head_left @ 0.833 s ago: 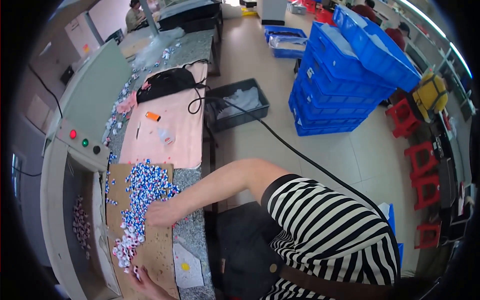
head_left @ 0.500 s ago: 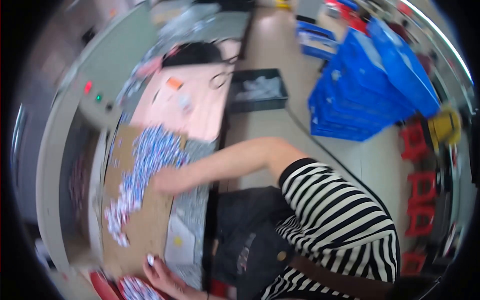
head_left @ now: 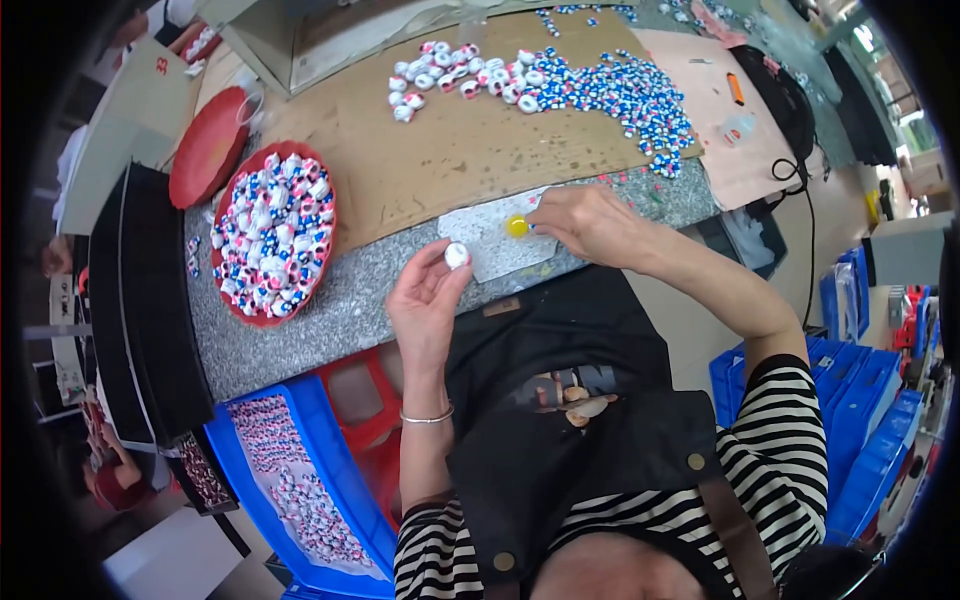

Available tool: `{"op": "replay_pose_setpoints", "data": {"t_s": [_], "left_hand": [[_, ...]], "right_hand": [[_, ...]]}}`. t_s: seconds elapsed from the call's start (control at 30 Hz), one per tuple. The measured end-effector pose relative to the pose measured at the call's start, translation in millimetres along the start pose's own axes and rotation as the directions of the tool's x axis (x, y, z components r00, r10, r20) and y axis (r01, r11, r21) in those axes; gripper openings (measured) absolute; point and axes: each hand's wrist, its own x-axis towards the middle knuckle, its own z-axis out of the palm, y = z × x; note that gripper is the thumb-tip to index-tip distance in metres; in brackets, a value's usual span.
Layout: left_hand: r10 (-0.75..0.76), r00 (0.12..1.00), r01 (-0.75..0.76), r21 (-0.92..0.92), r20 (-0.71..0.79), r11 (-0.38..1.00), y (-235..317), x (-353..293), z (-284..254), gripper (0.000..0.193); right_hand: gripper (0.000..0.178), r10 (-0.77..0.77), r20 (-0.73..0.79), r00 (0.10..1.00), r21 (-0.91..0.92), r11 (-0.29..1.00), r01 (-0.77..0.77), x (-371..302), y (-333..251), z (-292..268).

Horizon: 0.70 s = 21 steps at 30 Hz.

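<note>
My left hand (head_left: 425,295) pinches a small white round piece (head_left: 457,255) between thumb and fingers, above the near edge of the counter. Closed at the fingertips, my right hand (head_left: 585,225) holds a tiny blue-and-white piece (head_left: 533,228), mostly hidden by the fingers. Right beside those fingertips is a round yellow spot (head_left: 517,225) on a whitish sheet (head_left: 490,262). Beyond my hands, white round pieces with pink and black marks (head_left: 432,70) lie on brown cardboard (head_left: 400,160), next to a pile of small blue-and-white pieces (head_left: 625,95).
A red scalloped dish (head_left: 333,215) heaped with joined pieces stands at left, beside another red dish (head_left: 205,150). Below the speckled counter (head_left: 290,350) sits a blue crate (head_left: 350,480) of pieces. An orange cutter (head_left: 735,88) lies on a pink board (head_left: 690,130); blue crates (head_left: 850,390) stand right.
My right hand has come back from the blue-and-white pile to the yellow spot on the sheet. My left hand still holds the white piece and is now close to the right. The view has turned.
</note>
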Motion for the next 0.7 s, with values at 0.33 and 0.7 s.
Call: {"op": "replay_pose_setpoints", "data": {"t_s": [0.33,0.7], "left_hand": [[0.193,0.981,-0.188,0.280,0.013,0.941,-4,9,8,0.031],[0.240,0.966,-0.259,0.347,0.099,0.901,-24,11,27,0.032]], "right_hand": [[0.015,-0.111,0.146,0.983,-0.191,0.972,0.138,20,-2,8],[0.015,0.524,0.167,0.835,0.784,0.443,-0.434,1,-13,8]]}}
